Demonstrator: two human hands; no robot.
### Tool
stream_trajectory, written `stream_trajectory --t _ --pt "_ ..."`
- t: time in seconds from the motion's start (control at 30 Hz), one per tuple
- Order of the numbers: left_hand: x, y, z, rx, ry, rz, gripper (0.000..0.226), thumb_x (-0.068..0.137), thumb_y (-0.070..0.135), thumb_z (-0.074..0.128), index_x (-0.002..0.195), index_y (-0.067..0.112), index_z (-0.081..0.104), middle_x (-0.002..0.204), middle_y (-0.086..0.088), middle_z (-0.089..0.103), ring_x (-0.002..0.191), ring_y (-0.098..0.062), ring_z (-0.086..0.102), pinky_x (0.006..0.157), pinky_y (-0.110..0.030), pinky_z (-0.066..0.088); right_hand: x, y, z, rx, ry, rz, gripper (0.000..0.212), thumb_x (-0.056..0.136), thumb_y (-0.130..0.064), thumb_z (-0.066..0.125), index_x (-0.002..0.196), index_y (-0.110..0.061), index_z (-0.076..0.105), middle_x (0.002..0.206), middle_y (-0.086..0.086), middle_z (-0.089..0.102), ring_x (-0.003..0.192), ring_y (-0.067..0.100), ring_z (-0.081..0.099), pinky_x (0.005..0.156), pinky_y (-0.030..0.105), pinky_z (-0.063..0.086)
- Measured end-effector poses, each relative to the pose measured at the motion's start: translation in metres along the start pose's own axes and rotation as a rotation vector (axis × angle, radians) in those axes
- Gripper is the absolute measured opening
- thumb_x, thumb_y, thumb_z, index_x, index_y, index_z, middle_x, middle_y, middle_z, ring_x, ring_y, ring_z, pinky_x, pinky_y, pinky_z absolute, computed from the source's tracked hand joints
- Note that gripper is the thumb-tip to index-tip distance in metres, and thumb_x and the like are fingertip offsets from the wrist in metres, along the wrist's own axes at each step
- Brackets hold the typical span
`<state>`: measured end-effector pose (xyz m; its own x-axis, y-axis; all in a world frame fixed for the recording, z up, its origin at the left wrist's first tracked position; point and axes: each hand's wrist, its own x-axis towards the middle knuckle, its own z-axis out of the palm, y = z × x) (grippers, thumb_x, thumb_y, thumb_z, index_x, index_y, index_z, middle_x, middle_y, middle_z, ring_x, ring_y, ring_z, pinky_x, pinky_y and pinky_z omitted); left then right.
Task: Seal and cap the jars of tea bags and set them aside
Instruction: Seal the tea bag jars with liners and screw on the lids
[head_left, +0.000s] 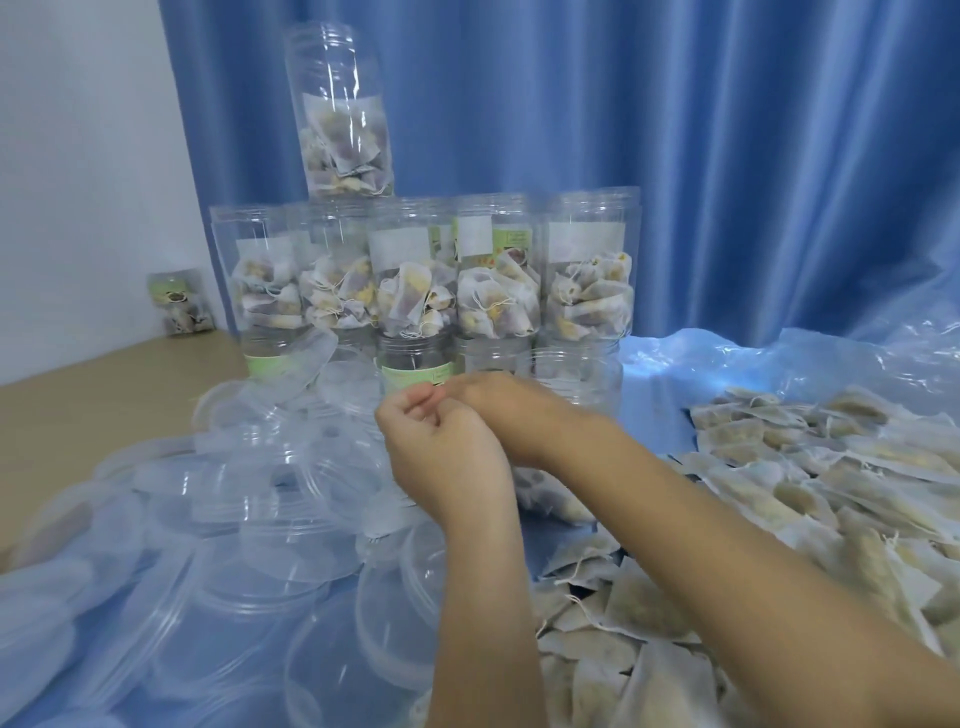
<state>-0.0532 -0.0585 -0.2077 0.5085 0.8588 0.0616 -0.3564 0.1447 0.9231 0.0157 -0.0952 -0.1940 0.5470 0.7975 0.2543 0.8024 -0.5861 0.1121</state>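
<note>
We see a blue curtain (623, 104) across the back, white wall (78, 130) at left, tan floor (78, 384), blue sheet (654, 364) over it.

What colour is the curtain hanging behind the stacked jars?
Blue, in soft vertical folds. The curtain shows clearly in the head view, behind the jars.

Even cool light, motion blur low-left, wide-angle edge warp

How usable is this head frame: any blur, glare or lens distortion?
Head view: motion blur smears the clear lids lower left and softens both hands; the stacked jars stay fairly sharp; glare whitens the plastic sheet behind them; wide-angle bending tilts the top jar.
</note>
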Motion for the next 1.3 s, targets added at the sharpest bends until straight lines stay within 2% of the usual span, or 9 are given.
stream_trajectory --t 0.2,0.4,0.5,0.6,0.67,0.8,0.97,1.13,1.3 --pt "0.0 -0.001 -0.003 0.003 0.11 -0.07 0.019 0.085 0.004 0.049 0.093 0.021 0.051 0.1 0.001 0.058 0.084 -0.015 0.054 0.067 -0.024 0.041 0.007 -0.005 -0.003 -0.066 -0.209 0.016 0.015 0.088 -0.005 0.048 0.096 -0.008 0.061 0.069 -0.001 0.039 0.079 0.028 0.051 0.06 0.03 0.038" --pt "0.004 0.0 -0.005 -0.032 0.123 -0.113 0.019 0.082 0.001 0.048 0.099 0.006 0.052 0.116 -0.019 0.057 0.088 -0.027 0.053 0.069 -0.032 0.037 -0.005 0.007 -0.003 0.201 0.23 0.085 0.026 0.097 -0.019 0.049 0.112 -0.01 0.067 0.113 0.009 0.057 0.104 0.024 0.054 0.087 0.038 0.043" --pt "0.005 0.004 -0.004 -0.035 0.082 -0.183 0.039 0.08 -0.001 0.051 0.117 -0.011 0.046 0.131 -0.037 0.042 0.103 -0.05 0.048 0.079 -0.054 0.044 -0.022 0.005 -0.013 0.347 0.44 0.15 0.023 0.096 -0.019 0.052 0.106 -0.009 0.07 0.104 0.007 0.056 0.097 0.021 0.054 0.084 0.026 0.039" --pt "0.005 0.014 -0.003 -0.007 0.055 -0.216 0.046 0.081 0.0 0.052 0.127 0.003 0.043 0.137 -0.02 0.037 0.114 -0.04 0.05 0.091 -0.048 0.048 -0.043 0.001 -0.024 0.514 0.594 0.306 0.025 0.095 -0.019 0.052 0.072 -0.022 0.061 0.071 -0.009 0.051 0.075 0.015 0.045 0.061 0.016 0.028" --pt "0.004 0.023 -0.001 -0.021 0.018 -0.301 0.045 0.081 0.0 0.053 0.126 0.002 0.045 0.135 -0.018 0.043 0.119 -0.037 0.05 0.09 -0.046 0.049 -0.054 -0.002 -0.032 0.722 0.662 0.415 0.021 0.095 -0.02 0.05 0.078 -0.017 0.062 0.069 -0.007 0.055 0.072 0.015 0.048 0.063 0.011 0.037" --pt "-0.002 0.05 -0.013 -0.067 -0.199 -0.305 0.008 0.079 0.001 0.058 0.086 0.003 0.057 0.091 -0.014 0.061 0.085 -0.03 0.059 0.071 -0.04 0.051 -0.067 -0.021 -0.045 1.273 0.561 0.505 0.015 0.089 -0.015 0.058 0.101 -0.022 0.059 0.106 0.003 0.064 0.097 0.025 0.064 0.076 0.043 0.058" --pt "-0.007 0.084 -0.055 -0.051 -0.28 -0.244 0.017 0.081 -0.009 0.055 0.088 0.005 0.056 0.076 -0.012 0.057 0.081 -0.027 0.054 0.07 -0.034 0.046 -0.07 -0.073 -0.054 1.01 0.71 0.369 0.069 0.082 -0.008 0.062 0.14 -0.032 0.034 0.122 -0.016 0.043 0.098 0.006 0.048 0.079 0.013 0.041" --pt "-0.013 0.09 -0.11 -0.02 -0.185 -0.125 0.019 0.081 -0.012 0.048 0.09 0.0 0.06 0.077 -0.01 0.056 0.069 -0.022 0.052 0.049 -0.022 0.04 -0.07 -0.144 -0.046 0.707 0.728 0.23 0.03 0.083 -0.004 0.054 0.102 -0.02 0.071 0.109 0.008 0.061 0.095 0.022 0.058 0.066 0.008 0.031" --pt "-0.012 0.088 -0.17 0.158 -0.135 0.0 0.03 0.08 -0.007 0.049 0.106 0.004 0.061 0.08 -0.006 0.059 0.065 -0.018 0.052 0.047 -0.018 0.042 -0.077 -0.194 -0.036 0.79 0.607 0.236 0.029 0.089 -0.008 0.053 0.112 -0.017 0.069 0.122 0.009 0.057 0.11 0.023 0.055 0.086 0.014 0.031"
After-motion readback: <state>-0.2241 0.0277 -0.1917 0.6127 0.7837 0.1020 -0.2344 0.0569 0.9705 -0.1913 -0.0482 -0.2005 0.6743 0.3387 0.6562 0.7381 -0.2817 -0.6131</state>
